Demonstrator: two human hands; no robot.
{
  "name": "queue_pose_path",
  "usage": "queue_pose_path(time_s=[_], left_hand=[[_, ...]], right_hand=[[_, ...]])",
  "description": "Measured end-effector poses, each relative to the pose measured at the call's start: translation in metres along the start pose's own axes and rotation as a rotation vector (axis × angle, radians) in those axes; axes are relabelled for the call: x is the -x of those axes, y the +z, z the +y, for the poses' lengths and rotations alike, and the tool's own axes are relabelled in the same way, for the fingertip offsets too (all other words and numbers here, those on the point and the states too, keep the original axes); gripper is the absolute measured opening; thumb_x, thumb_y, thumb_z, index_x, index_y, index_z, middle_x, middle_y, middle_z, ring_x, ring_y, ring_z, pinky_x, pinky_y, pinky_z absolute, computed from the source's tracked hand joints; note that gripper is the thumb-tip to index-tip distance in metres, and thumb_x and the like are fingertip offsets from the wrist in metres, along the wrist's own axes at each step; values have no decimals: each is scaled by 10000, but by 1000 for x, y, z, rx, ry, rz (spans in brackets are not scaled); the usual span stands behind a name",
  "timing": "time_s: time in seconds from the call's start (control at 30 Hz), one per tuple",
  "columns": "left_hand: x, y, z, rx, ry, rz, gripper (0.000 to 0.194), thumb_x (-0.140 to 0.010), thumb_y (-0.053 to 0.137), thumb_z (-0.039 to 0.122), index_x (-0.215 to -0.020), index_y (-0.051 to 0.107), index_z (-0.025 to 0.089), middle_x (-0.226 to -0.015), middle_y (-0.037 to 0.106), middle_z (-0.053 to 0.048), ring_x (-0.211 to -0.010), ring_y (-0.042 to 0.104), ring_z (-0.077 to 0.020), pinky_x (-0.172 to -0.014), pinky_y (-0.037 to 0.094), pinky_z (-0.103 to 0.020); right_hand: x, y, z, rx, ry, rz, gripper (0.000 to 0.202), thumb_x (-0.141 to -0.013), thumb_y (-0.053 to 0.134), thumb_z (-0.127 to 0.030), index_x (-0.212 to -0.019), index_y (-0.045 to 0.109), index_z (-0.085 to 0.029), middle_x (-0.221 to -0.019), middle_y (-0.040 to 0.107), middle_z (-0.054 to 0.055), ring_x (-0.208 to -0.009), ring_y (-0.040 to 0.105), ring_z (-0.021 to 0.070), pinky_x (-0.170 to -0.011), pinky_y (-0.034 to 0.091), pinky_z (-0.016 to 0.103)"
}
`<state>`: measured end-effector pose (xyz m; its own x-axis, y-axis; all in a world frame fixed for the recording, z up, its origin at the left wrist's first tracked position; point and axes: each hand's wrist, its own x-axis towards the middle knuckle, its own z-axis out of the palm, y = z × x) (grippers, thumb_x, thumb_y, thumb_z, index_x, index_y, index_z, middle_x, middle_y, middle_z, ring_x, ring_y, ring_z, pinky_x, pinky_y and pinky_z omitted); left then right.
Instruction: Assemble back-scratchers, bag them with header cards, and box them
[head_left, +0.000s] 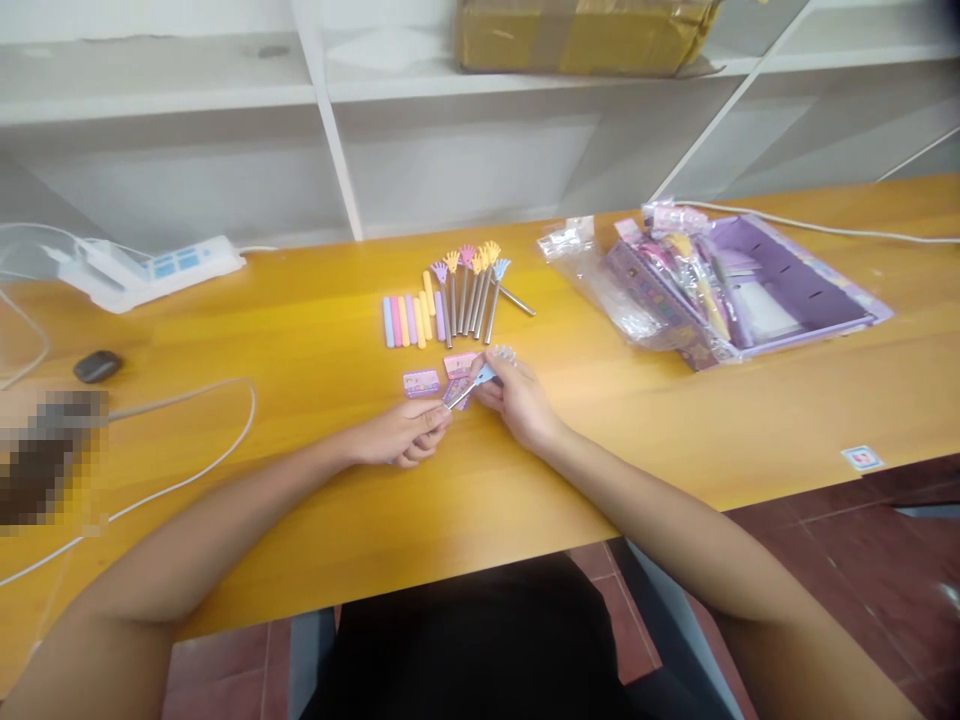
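Note:
Between my two hands is a back scratcher with a light blue hand-shaped head and a thin metal rod. My left hand is closed around the rod's lower end. The fingers of my right hand pinch the blue head. Just beyond lie small printed cards, partly under the rod. Further back, several metal-rod back scratchers with yellow, pink, purple and blue heads lie fanned out. Left of them sits a row of pastel handle-like sticks.
At right, a purple display box holds wrapped items, with clear plastic bags against it. A white power strip, a dark small object and a white cable lie at left. A cardboard box sits on the shelf.

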<state>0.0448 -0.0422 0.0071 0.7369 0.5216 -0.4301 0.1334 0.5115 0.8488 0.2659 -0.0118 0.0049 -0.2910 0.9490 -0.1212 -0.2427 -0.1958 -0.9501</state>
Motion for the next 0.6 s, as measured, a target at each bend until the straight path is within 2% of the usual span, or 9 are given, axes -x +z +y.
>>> queue_pose_path(time_s=[0.07,0.13,0.23,0.33,0.37,0.47,0.53,0.6], left_hand=[[1,-2,2,-26,-16,-11,548,-1021,570,747,-926,355,252,-719,286,99,-493,197,-45,-428,165,-159],[3,-2,3,-62,-37,-17,550,-1024,555,755,-925,360,250,-719,286,99,-499,193,-47,-434,166,-164],[6,2,6,-131,-62,-28,552,-1029,527,765,-924,356,251,-727,288,98,-513,202,-56,-450,184,-178],[9,8,9,-262,-64,-24,515,-1064,474,732,-927,368,247,-748,308,86,-536,247,-71,-480,239,-203],[10,10,11,-334,-55,-14,499,-1080,454,709,-921,380,242,-753,336,76,-547,281,-78,-496,270,-214],[14,17,16,-609,6,16,465,-1128,383,609,-867,423,226,-741,453,35,-588,400,-109,-570,358,-261],[16,21,18,-755,47,-4,454,-1143,361,545,-832,436,223,-708,490,21,-598,437,-130,-612,371,-288],[17,25,19,-812,72,-34,442,-1141,374,519,-820,448,224,-698,519,11,-604,454,-144,-630,367,-305]], right_hand=[[-1,-10,-6,2,0,46,599,-864,738,-791,-812,595,-211,-564,178,-92,-490,160,82,-489,151,244],[-2,-29,-16,18,-27,102,575,-853,756,-762,-804,584,-215,-585,182,-84,-510,172,88,-487,166,240],[-6,-78,-40,62,-112,234,498,-877,758,-666,-798,564,-215,-622,234,-73,-528,143,85,-475,132,248],[-4,-138,-76,139,-225,488,396,-965,716,-508,-791,496,-228,-694,417,-24,-543,139,81,-467,95,275],[-1,-158,-89,148,-242,543,377,-993,694,-448,-783,461,-239,-695,407,-25,-547,120,83,-472,65,287],[18,-214,-123,157,-279,668,402,-1075,554,-290,-717,375,-254,-681,260,-50,-577,22,93,-512,-25,320],[35,-248,-139,145,-358,796,430,-1084,498,-233,-676,362,-248,-703,224,-41,-591,20,101,-547,-13,337],[52,-278,-149,152,-420,963,490,-1097,459,-240,-630,310,-247,-691,163,-47,-584,20,110,-572,21,372]])
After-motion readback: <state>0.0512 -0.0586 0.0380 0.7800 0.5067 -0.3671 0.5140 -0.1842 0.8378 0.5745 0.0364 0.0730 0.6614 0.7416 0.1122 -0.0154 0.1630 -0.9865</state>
